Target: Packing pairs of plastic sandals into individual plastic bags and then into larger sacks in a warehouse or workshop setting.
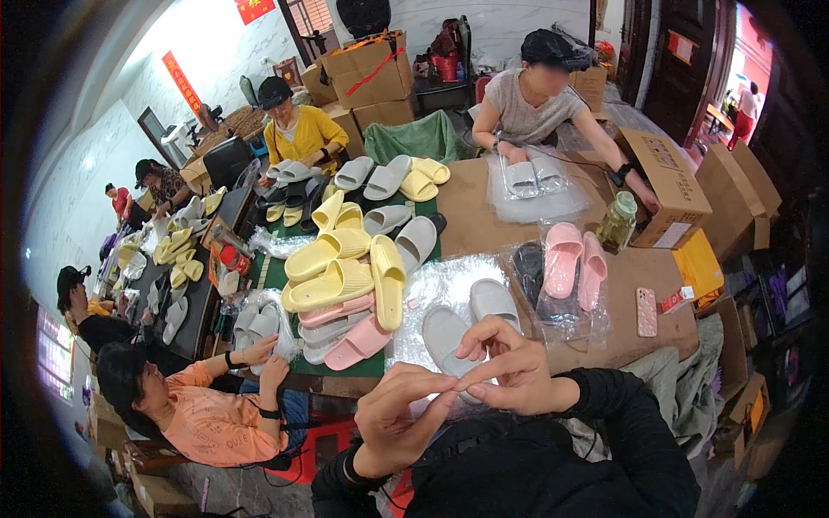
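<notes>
Both hands meet over a grey slipper pair (466, 324) in clear plastic on the desk (471, 216). Left hand (399, 419) and right hand (509, 371) pinch the bag's near edge. Likely light, soft foam; slippery film, best held by its edge.

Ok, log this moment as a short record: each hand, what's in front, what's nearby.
left hand: raised, fingertips meeting the right hand's; whether it pinches anything cannot be told
right hand: over a grey slipper
grey slipper: one of a pair on clear plastic bags
pink slippers: bagged, to the right
yellow slippers: piled, left
phone: flat on table
</notes>
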The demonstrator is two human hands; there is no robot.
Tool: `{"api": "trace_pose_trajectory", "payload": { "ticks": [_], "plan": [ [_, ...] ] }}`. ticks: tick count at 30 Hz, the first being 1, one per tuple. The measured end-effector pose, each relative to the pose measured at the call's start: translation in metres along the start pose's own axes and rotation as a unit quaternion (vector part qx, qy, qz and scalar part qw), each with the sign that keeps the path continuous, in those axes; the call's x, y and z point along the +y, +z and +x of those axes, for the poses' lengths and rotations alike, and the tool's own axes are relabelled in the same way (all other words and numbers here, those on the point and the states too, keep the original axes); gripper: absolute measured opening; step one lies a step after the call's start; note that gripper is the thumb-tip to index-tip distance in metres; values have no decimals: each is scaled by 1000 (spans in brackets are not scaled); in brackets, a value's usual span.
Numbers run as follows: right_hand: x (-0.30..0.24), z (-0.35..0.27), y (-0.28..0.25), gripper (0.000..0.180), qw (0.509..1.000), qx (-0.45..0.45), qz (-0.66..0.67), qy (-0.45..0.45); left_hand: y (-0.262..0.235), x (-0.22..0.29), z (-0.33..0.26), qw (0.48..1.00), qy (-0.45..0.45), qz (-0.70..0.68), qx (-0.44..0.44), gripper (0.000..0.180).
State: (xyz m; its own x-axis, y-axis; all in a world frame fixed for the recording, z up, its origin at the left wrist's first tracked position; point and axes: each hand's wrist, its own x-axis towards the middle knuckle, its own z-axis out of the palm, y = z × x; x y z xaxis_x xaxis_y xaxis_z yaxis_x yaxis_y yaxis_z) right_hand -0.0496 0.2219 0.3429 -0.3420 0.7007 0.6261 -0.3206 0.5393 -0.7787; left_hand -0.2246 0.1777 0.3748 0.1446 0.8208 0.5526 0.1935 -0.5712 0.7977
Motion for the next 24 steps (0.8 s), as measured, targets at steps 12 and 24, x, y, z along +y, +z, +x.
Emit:
{"api": "trace_pose_trajectory", "payload": {
  "ticks": [12, 24],
  "plan": [
    [-10, 0, 7, 41, 903, 47, -376, -201, 5, -3, -4, 987, 104, 93, 76, 31],
    [-13, -3, 17, 47, 850, 67, -469, -230, 3, 0, 1, 928, 194, 308, 77, 28]
  ]
}}
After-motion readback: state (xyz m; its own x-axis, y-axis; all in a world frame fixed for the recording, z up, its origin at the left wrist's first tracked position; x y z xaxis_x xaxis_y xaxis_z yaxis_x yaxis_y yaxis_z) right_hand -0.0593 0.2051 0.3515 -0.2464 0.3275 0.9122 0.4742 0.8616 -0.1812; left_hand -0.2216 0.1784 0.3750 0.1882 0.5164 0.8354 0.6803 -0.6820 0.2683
